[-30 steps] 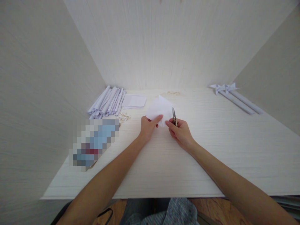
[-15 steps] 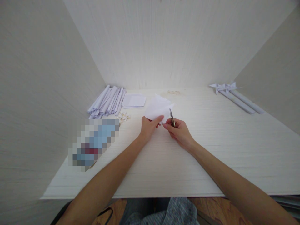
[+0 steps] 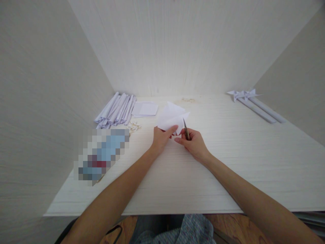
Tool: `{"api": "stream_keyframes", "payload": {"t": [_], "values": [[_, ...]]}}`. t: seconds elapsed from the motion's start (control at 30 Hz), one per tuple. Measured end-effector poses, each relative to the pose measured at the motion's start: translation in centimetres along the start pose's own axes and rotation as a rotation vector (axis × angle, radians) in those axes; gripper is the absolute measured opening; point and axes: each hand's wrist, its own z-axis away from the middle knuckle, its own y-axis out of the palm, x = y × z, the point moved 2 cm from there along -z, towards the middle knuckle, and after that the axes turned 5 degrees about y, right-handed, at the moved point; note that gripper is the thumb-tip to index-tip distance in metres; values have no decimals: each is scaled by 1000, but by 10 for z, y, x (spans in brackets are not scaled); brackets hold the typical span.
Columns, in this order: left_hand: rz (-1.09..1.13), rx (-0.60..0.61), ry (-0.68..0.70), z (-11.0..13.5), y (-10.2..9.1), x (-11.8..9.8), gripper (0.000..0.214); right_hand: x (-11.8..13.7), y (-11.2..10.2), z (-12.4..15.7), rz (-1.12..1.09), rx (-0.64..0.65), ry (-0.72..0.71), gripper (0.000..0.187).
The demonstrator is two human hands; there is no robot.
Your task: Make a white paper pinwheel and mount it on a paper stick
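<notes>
Folded white paper sheet pinched in left hand over the worktop middle; right hand closed around small scissors, blades at the sheet's right edge. Bare surface near and right; rolled paper sticks far left, paper pinwheels far right.

We record a pale wood-grain desk boxed by a matching back panel and side panels. The floor beneath is possibly brown wood. Light is even.

Both forearms reach forward; left hand pinches, right hand is curled closed.
</notes>
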Motion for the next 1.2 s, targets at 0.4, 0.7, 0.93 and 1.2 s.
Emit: {"api": "stream_keyframes", "payload": {"t": [0.4,0.7,0.93,1.2], "values": [[-5,27,3,0,0,2,21,-5,0,-4,-72,-19,12,31],[9,72,-4,1,0,0,20,-3,0,-4,-83,18,-4,31],[-3,65,-11,2,0,-1,19,-3,-1,-4,-101,9,30,34],[2,67,-12,1,1,-1,18,-1,0,-2,-154,27,62,34]]}}
